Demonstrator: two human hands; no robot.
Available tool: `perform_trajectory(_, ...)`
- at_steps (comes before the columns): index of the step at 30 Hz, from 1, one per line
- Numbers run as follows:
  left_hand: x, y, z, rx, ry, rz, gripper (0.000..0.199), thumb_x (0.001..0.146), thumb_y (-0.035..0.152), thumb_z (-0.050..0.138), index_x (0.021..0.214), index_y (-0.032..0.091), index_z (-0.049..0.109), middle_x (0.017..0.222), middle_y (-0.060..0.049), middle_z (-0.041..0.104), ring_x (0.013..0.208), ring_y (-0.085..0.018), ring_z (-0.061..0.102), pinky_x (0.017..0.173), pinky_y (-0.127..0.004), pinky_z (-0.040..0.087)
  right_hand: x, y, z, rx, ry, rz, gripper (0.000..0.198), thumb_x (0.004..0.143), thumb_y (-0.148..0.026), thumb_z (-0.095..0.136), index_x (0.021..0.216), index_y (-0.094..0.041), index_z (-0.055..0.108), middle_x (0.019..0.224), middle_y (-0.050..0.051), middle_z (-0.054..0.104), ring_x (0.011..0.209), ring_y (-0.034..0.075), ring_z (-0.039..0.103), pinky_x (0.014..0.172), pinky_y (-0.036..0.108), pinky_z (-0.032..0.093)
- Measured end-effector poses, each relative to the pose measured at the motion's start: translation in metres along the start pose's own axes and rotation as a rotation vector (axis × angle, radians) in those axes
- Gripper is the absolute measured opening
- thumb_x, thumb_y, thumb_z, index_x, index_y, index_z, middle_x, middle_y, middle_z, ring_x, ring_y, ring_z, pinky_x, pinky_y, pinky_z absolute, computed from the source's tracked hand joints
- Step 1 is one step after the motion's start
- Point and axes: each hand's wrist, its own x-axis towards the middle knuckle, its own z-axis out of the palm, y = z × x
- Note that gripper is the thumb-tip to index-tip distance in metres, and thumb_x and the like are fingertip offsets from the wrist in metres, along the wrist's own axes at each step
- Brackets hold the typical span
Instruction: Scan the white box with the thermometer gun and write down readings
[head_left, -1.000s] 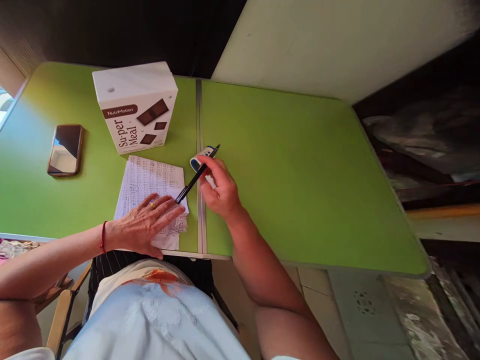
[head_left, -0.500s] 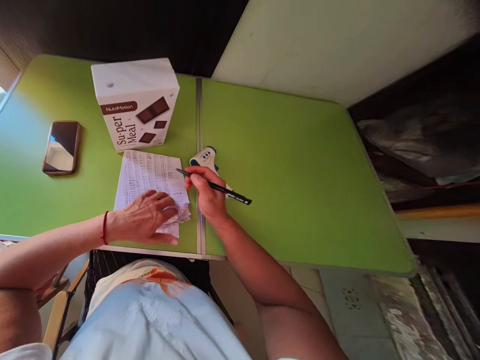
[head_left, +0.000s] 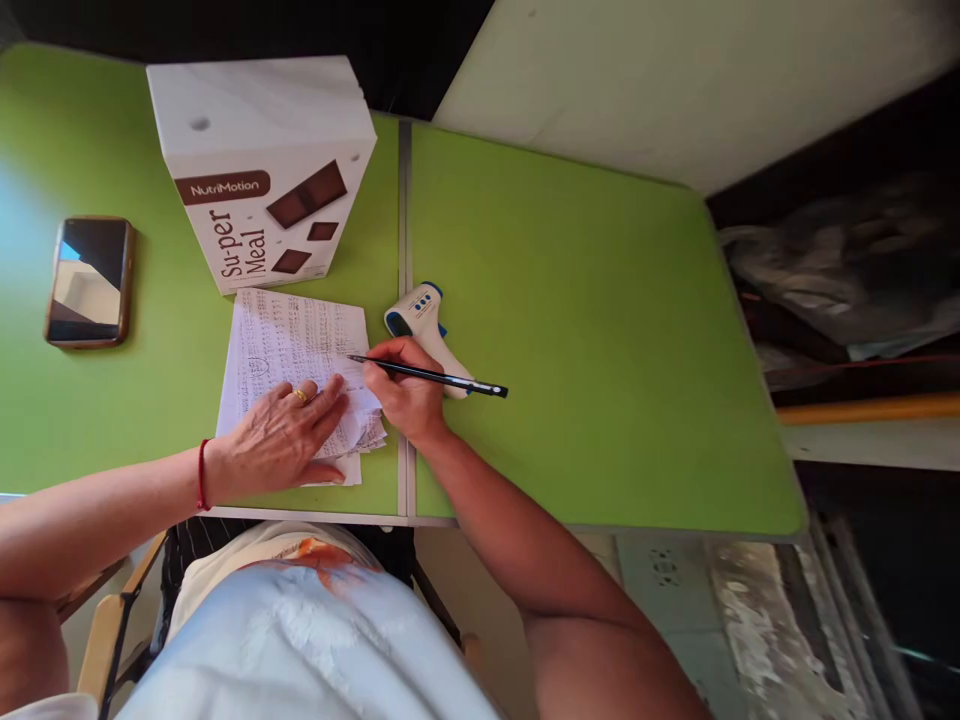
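Observation:
A stack of handwritten paper sheets [head_left: 296, 335] lies on the green table, its lower right corners curled and uneven. My left hand [head_left: 289, 435] rests on the lower part of the sheets, fingers stretched out and pressing on the top page. Between the fingers of my right hand [head_left: 409, 395] is a black pen [head_left: 450, 379], gripped with its tip over the right side of the page. Whether the tip touches the paper I cannot tell. Just behind my right hand lies a white and blue infrared thermometer [head_left: 421, 312], partly covered by the hand and pen.
A tall white carton [head_left: 262, 170] stands directly behind the papers. On the left lies a phone [head_left: 90, 285] in a brown case. The green table [head_left: 600, 350] has a metal seam running beside the sheets. Plastic-wrapped items [head_left: 832, 280] sit beyond its right edge.
My left hand's fingers have straightened and flattened onto the page. The pen has tipped flatter, its point slightly lower on the sheet. The camera view has shifted a little closer.

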Motion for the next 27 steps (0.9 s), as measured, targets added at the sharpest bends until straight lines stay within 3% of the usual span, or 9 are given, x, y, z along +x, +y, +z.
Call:
perform_trajectory(3,-0.0006,0.0011,0.0014,0.013,0.021,0.007,0.078,0.099,0.066,0.060,0.145,0.003,0.059,0.157,-0.026,0.052,0.120,-0.035,0.061,0.096,-0.044,0.052,-0.0013,-0.0030,-0.0011,-0.080,0.001,-0.041,0.011,0.082,-0.034,0.061,0.078,-0.024,0.061,0.065,-0.003,0.063,0.056,0.013,0.054,0.056,0.028,0.050)
perform_trajectory(9,-0.0010,0.0019,0.0044,-0.021,0.009,-0.009,0.084,0.098,0.065,0.064,0.151,0.001,0.052,0.160,-0.029,0.046,0.120,-0.036,0.061,0.095,-0.045,0.053,-0.0008,-0.0032,-0.0026,-0.103,-0.008,-0.123,0.012,0.086,-0.035,0.061,0.079,-0.025,0.062,0.065,-0.003,0.064,0.057,0.014,0.056,0.056,0.028,0.050)
perform_trajectory(27,0.0024,0.0016,0.0011,-0.076,0.006,-0.044,0.087,0.092,0.065,0.071,0.151,0.004,0.053,0.164,-0.027,0.042,0.121,-0.037,0.060,0.097,-0.046,0.053,-0.0022,-0.0037,0.0001,-0.213,-0.110,-0.123,0.011,0.089,-0.034,0.057,0.082,-0.026,0.061,0.068,-0.002,0.068,0.062,0.016,0.061,0.063,0.031,0.054)
